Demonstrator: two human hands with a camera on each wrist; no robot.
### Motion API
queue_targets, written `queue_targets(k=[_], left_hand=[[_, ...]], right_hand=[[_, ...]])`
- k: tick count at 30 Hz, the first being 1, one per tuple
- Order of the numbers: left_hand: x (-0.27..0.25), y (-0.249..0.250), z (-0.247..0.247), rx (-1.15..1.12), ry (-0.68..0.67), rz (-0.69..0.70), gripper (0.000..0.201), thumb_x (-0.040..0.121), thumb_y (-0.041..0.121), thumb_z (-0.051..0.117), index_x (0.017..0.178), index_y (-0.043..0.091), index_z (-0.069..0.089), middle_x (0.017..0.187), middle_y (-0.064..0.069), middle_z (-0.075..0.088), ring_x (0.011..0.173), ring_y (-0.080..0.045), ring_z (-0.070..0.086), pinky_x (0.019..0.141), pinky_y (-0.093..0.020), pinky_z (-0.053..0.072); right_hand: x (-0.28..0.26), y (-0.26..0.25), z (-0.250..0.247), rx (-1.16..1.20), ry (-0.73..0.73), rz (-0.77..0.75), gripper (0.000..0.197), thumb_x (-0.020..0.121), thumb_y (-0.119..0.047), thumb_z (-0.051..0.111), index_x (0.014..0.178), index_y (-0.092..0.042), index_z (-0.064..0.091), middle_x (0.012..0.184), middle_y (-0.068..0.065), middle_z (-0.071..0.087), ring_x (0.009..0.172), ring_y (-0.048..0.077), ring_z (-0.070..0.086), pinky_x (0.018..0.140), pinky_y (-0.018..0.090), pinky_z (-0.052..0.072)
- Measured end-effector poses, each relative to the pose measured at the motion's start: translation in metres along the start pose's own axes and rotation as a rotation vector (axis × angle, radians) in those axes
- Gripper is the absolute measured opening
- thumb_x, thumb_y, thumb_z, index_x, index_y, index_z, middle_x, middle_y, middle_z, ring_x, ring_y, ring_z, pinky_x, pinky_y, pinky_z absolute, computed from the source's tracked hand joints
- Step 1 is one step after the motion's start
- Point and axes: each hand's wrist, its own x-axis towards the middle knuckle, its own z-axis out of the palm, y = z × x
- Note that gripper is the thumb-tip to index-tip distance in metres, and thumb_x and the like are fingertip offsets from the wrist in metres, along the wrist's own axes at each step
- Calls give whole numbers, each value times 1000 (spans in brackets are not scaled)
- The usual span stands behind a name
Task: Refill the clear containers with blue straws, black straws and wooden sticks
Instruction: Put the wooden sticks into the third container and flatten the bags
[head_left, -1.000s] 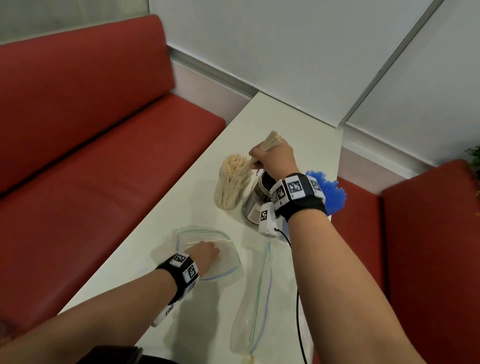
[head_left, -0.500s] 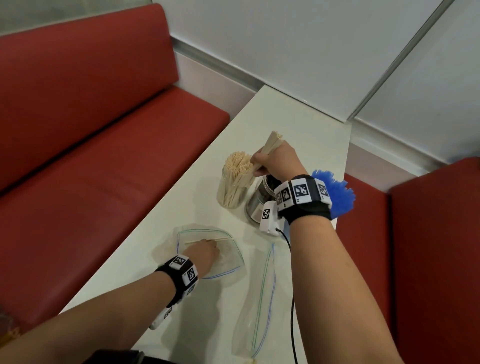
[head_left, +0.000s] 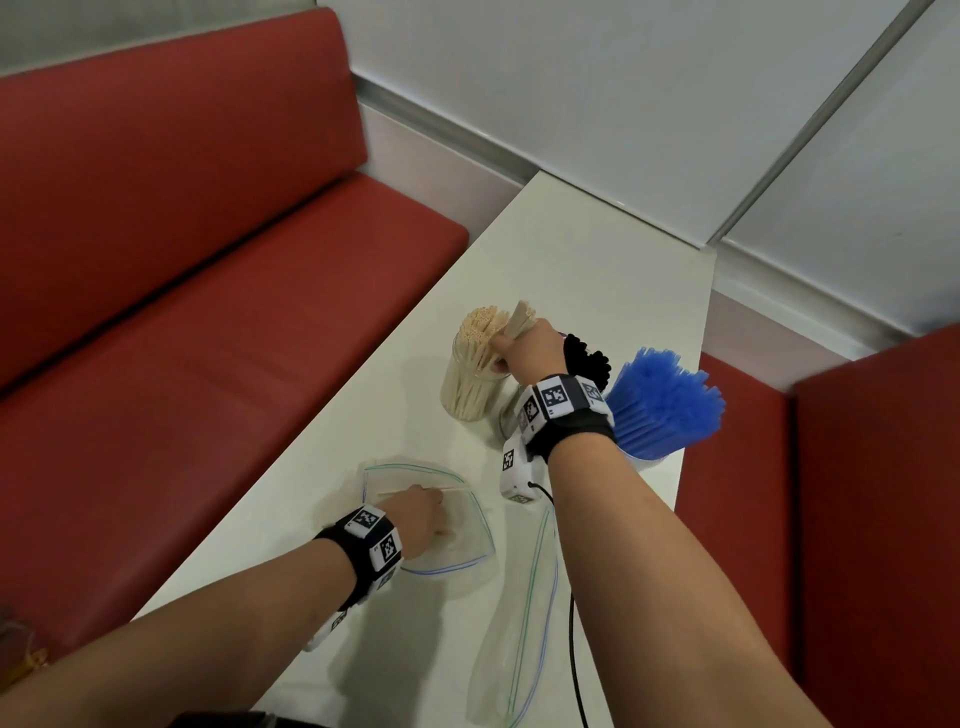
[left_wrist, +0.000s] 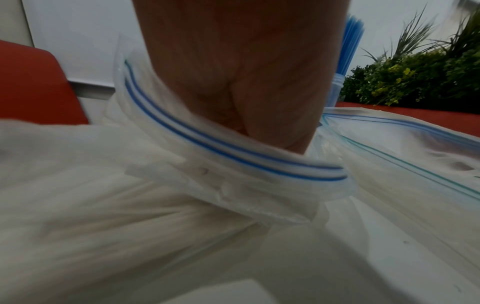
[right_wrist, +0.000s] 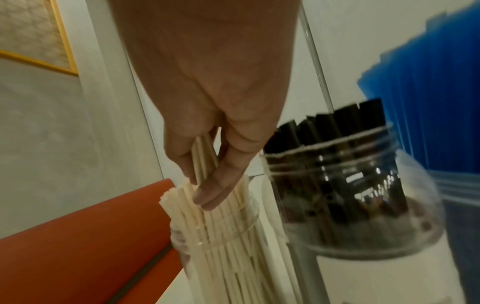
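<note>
My right hand (head_left: 524, 347) pinches a small bunch of wooden sticks (right_wrist: 203, 158) between thumb and fingers. Their lower ends stand among the sticks packed in the clear jar (head_left: 470, 387) (right_wrist: 223, 236). Right of it stands a clear jar of black straws (head_left: 587, 358) (right_wrist: 337, 185), then a container of blue straws (head_left: 662, 402) (right_wrist: 428, 98). My left hand (head_left: 422, 514) (left_wrist: 233, 72) reaches inside an open clear zip bag (head_left: 457, 540) (left_wrist: 233, 160) lying on the table. Its fingertips are hidden by the plastic. A single stick (head_left: 415, 491) lies in that bag just beyond the hand.
A second clear zip bag (head_left: 522, 618) (left_wrist: 415, 144) lies flat by my right forearm, near the table's (head_left: 597, 249) right edge. Red bench seats (head_left: 208, 312) flank the narrow white table. A wall closes its far end. Green plants (left_wrist: 415, 78) stand behind the right bench.
My right hand has sunk with its bunch of sticks, whose lower ends now sit deeper in the jar. The left hand stays inside the bag. The head view has shifted slightly.
</note>
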Motion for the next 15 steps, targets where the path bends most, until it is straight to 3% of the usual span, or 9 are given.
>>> queue_targets(k=[2,3,7,9,11,12,14,15], left_hand=[[-1,-1,-1,1,-6,3,28,95,17,48,118,3,58,130,-14,51,114,-33,54,97,-44,46],[-2,0,-2,20,-11,12,28,94,18,50,118,4,58,130,-13,50,115,-32,52,97,-43,46],[-6,4,3,127,28,45,33,97,19,47,127,7,51,135,-11,47,121,-30,47,103,-40,39],[-9,9,6,161,58,2,34,99,15,42,132,7,48,139,-10,45,125,-30,44,102,-41,40],[-14,12,3,176,72,-22,34,101,14,40,133,7,48,139,-9,45,127,-30,44,103,-41,39],[-15,13,1,175,76,-27,33,101,13,40,133,8,49,139,-9,46,127,-29,45,103,-41,38],[-16,14,-5,168,55,-39,32,101,12,38,129,8,53,135,-9,52,124,-30,49,103,-40,38],[-15,13,-8,168,34,-53,32,101,11,37,127,7,55,133,-10,55,122,-31,53,102,-39,40]], right_hand=[[-2,1,1,21,18,6,18,94,-17,66,93,0,69,82,14,72,58,19,67,52,23,52],[-2,-1,0,37,40,-11,15,93,-20,68,91,-5,67,82,10,69,60,18,65,54,25,52],[-1,-10,0,-6,318,-193,34,93,-31,63,122,-14,63,113,9,61,95,22,58,75,34,45],[-1,-13,9,-103,416,-339,45,99,-30,53,141,-15,52,137,12,52,123,27,50,94,39,44],[-3,-8,24,-373,308,-435,57,105,-31,44,157,-11,32,160,15,32,149,32,27,119,45,28],[-5,-1,34,-532,196,-427,63,107,-35,40,161,-9,19,167,15,18,155,33,12,124,48,15],[-10,16,51,-732,-5,-331,73,108,-42,36,162,-7,1,171,12,-2,157,32,-7,126,50,-1],[-10,21,55,-744,-49,-302,75,108,-43,36,162,-7,-2,171,12,-4,157,32,-10,126,50,-4]])
